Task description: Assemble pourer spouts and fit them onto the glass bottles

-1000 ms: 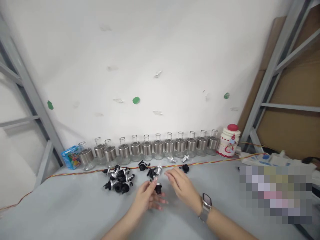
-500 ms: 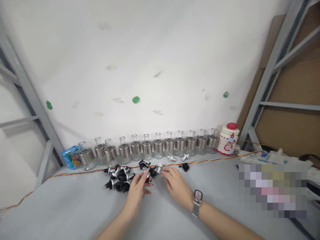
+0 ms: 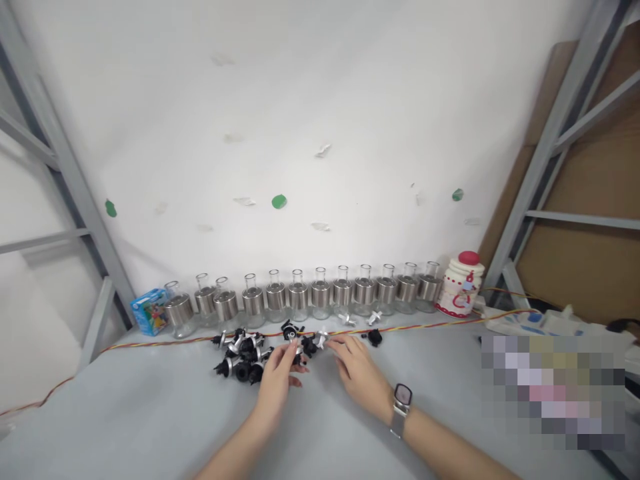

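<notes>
The left hand's fingers [image 3: 287, 355] are closed on a small black-and-silver pourer [image 3: 299, 351], pinched between the thumb and the fingers just above the table [image 3: 165, 407]; the right hand's fingers [image 3: 345, 345] are bent, their tips at a silver fitting [image 3: 321, 339], and whether they grip it or only touch it I cannot tell. The left hand [image 3: 276, 373] is turned thumb up; the right hand [image 3: 361, 373] has its back upward, with a square-faced watch [image 3: 402, 396] on the wrist; the two hands are apart, with a black plastic part [image 3: 309, 345] between and beyond them.

Just beyond the left hand lies a round black part [image 3: 289, 331]; to its left, a heap of black-and-silver pourers [image 3: 243, 357] lies jumbled, close to the left fingers; past the right fingers lie two silver spouts [image 3: 375, 318] and a black cap [image 3: 375, 337], apart from one another.

A red-and-yellow twisted cable [image 3: 425, 326] runs across the table behind the hands; behind it stand twelve glass bottles [image 3: 321, 291] with metal sleeves, upright in a row along the white wall [image 3: 350, 120]; a blue printed box [image 3: 150, 313] stands at the row's left end, and a cream jar [image 3: 460, 287] with a red lid at its right end; farther right lie white power strips [image 3: 537, 325], beside a pixelated patch.
</notes>
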### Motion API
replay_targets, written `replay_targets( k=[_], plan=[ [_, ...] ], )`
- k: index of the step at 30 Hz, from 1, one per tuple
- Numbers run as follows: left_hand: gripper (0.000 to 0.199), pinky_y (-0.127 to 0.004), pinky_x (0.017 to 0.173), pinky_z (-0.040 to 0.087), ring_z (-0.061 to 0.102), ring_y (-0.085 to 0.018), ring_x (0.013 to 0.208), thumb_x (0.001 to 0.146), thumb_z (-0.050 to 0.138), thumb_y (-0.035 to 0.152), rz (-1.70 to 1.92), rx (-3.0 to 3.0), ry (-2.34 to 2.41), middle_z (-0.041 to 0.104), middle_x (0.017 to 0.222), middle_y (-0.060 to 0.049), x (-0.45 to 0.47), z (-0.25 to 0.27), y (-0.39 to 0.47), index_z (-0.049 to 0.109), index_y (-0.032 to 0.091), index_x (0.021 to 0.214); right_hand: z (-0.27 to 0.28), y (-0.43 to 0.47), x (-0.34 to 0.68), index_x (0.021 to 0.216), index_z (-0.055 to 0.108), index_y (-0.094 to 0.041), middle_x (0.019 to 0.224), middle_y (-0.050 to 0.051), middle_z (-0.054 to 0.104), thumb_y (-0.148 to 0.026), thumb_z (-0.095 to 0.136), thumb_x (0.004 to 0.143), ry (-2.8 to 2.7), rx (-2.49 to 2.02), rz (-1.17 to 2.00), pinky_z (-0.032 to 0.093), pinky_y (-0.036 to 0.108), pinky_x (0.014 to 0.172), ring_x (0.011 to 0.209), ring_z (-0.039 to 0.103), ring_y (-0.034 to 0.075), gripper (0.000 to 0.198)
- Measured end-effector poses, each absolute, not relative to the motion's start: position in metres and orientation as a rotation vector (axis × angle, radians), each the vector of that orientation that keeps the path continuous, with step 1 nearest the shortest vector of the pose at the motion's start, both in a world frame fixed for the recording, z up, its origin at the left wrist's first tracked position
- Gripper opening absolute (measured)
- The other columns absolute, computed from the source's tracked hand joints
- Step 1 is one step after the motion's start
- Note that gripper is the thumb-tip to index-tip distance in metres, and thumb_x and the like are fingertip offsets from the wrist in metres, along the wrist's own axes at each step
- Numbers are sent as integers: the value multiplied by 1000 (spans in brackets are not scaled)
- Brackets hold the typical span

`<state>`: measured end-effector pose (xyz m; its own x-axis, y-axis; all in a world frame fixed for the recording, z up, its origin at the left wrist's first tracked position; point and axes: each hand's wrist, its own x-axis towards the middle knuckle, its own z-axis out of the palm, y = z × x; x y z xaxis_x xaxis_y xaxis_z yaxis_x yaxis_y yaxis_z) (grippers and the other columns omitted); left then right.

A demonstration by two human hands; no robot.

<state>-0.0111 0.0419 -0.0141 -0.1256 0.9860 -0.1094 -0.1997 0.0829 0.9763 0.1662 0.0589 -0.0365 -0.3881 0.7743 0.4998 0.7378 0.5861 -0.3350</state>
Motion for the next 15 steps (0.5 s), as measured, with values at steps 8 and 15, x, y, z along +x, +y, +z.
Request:
replay_targets(
  k=[8,15],
  plan=[
    [48,-21,47,37,59,-15,57,64,53,59,1527,858,1241,59,66,-1,-21,-15,44,53,17,86,-26,77,152,122,42,-22,120,6,51,4,41,69,-2449,-1110,-201,34,38,88,106,42,22,59],
    [45,-21,46,37,58,-15,57,68,51,56,1499,848,1256,58,67,-2,-20,-13,44,52,15,87,-26,85,145,105,55,-17,91,8,62,-1,42,75,-2447,-1138,-221,35,36,78,89,48,22,36]
  ],
)
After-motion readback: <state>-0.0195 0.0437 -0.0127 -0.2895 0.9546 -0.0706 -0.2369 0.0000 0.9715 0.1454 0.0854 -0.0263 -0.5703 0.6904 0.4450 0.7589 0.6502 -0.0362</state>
